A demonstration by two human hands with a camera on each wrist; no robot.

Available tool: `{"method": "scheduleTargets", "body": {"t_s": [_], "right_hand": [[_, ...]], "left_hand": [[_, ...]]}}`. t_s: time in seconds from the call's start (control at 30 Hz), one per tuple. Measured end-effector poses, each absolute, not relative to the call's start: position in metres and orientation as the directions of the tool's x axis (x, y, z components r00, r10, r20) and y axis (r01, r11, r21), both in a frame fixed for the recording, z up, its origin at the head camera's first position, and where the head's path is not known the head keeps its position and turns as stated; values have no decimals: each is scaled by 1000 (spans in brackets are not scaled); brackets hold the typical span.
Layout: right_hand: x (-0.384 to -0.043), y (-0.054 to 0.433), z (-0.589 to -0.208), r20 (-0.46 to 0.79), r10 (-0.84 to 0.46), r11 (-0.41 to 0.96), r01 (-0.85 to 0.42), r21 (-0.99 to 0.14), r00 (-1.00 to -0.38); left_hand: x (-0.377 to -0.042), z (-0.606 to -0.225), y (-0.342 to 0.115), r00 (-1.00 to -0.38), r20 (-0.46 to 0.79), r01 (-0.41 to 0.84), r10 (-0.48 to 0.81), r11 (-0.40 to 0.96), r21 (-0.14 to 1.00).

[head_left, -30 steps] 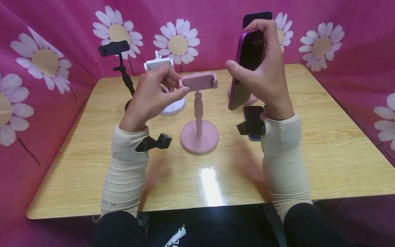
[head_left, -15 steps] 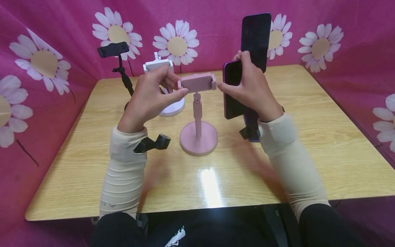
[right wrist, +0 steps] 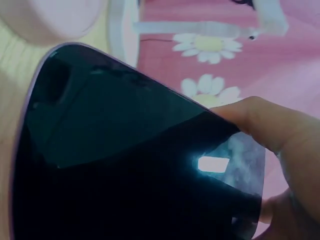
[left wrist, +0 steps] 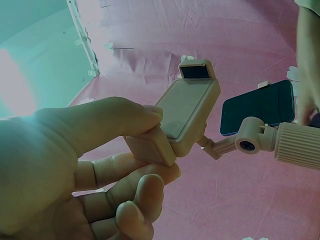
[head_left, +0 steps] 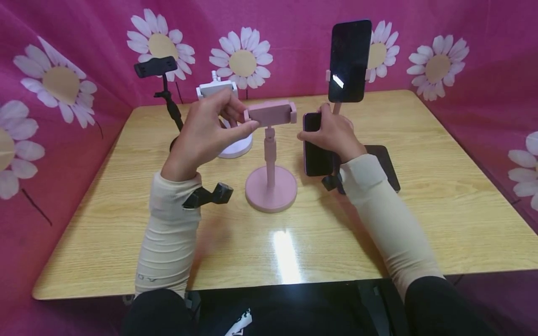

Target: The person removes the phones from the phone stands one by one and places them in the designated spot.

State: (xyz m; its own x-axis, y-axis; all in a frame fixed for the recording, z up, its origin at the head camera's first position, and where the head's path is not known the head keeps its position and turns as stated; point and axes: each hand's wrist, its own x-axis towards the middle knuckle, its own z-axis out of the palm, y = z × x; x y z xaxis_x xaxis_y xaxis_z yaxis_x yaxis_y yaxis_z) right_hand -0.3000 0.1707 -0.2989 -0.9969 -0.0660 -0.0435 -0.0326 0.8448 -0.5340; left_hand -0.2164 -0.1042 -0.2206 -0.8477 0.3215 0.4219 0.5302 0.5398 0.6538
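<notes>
My left hand [head_left: 201, 130] pinches the left end of the clamp on a pink phone stand [head_left: 271, 189], which stands upright on its round base. In the left wrist view, the thumb and index finger grip one jaw of the clamp [left wrist: 187, 107], and nothing sits in it. To the right of the stand, my right hand [head_left: 338, 135] holds a phone [head_left: 317, 156] with a purple edge, its dark screen facing me. That phone's screen [right wrist: 125, 175] fills much of the right wrist view, with fingers at its far end.
A second phone [head_left: 350, 58] is clamped upright on a stand at the back right. Behind my left hand are a white phone stand [head_left: 235, 147] and a black one [head_left: 172, 109]. A dark flat rectangle [head_left: 384, 165] lies right of my right wrist on the wooden table [head_left: 441, 210].
My right hand has lowered the purple-edged phone and brought it slightly left, uncovering the phone on the rear stand. My left hand keeps its pinch on the pink clamp.
</notes>
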Motion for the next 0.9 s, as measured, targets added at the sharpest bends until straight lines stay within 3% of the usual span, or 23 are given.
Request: {"method": "scheduleTargets", "body": {"t_s": [0.27, 0.9], "right_hand": [[-310, 171, -314, -206, -64, 846, 56, -531, -977], [-317, 179, -329, -367, -56, 895, 117, -431, -928]], "left_hand": [[-216, -221, -105, -847, 422, 532, 324, 539, 653], [-216, -221, -104, -855, 410, 519, 318, 541, 662]]}}
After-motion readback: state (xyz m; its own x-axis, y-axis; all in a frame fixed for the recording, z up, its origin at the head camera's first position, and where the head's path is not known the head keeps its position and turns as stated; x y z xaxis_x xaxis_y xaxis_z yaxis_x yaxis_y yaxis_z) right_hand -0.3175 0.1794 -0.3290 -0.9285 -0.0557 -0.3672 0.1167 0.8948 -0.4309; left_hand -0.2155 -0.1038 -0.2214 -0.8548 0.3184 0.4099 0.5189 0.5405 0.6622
